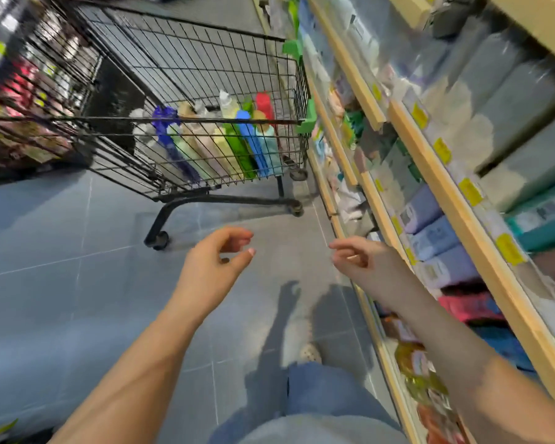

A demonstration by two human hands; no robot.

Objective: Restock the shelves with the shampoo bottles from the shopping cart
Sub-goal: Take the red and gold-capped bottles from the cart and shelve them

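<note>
Head view, shampoo bottles (225,145) upright, leaning left

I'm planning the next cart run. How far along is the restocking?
Done: nothing I can confirm; the shelves are blurred. In hand: nothing; left hand and right hand are loosely curled, empty, short of the shopping cart. Left: a row of shampoo bottles stands in it.

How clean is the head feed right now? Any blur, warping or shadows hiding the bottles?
Head view: the shelves are smeared by motion blur, labels unreadable; wide-angle warping tilts the shopping cart; the bottles show as soft colours behind the wire; both hands cast sharp shadows on the floor, none reaching the cart.
</note>
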